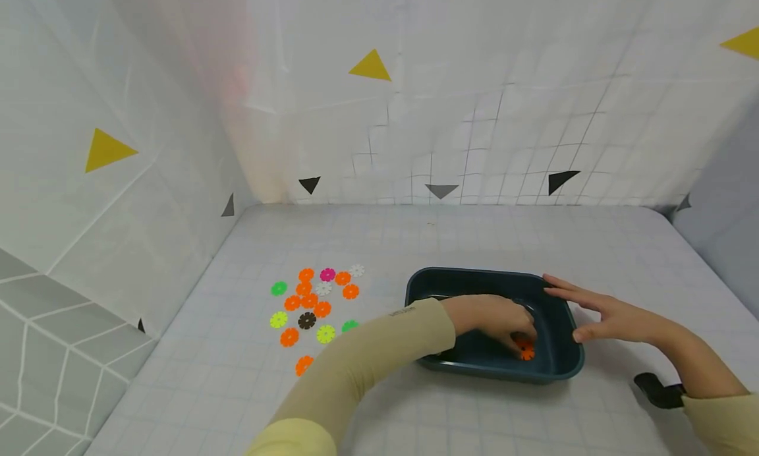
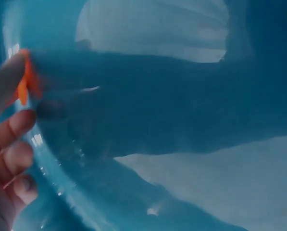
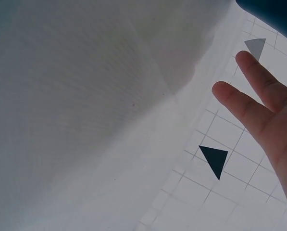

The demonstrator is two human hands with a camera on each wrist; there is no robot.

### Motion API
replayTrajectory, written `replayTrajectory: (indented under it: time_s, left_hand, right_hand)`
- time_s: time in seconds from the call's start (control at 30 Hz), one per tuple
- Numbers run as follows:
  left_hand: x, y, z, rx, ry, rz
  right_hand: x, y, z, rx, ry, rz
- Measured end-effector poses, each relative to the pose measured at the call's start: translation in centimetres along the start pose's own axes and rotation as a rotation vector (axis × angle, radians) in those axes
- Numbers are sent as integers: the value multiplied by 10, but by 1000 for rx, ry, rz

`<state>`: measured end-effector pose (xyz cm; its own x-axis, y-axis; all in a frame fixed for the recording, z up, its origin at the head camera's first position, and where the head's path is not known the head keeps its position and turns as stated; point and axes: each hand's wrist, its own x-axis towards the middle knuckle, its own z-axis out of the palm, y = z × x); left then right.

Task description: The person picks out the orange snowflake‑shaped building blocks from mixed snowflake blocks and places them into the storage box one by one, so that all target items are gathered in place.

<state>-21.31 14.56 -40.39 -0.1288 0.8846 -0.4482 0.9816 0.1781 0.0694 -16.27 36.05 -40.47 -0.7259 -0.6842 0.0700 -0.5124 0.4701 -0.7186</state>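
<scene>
My left hand reaches down into a dark blue-green rectangular tub. Its fingers pinch an orange notched disc low inside the tub, near the right end. The left wrist view shows this orange piece edge-on against the thumb, with the other fingers loosely bent below. My right hand is at the tub's right end, fingers spread and fairly straight, fingertips at the rim. In the right wrist view two extended fingers of that hand show beside a corner of the tub.
Left of the tub lie several loose notched discs, among them an orange disc, a black disc, a pink disc and a green disc. A black curved object sits by the right wrist. White sheeting rises behind the table.
</scene>
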Motion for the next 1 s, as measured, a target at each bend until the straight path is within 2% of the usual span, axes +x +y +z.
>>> replayTrajectory:
  time_s: [0.1,0.33,1.0]
  left_hand:
    - [2,-1,2,8,13,8]
    - [3,-5,7,-62,42,-15]
    - [3,-4,9,-40,35,-44]
  right_hand:
    - [0,-1,-1,4,-1,2]
    - [1,-2,-1,1,-1,13]
    - [0,1,-1,2,-3,6]
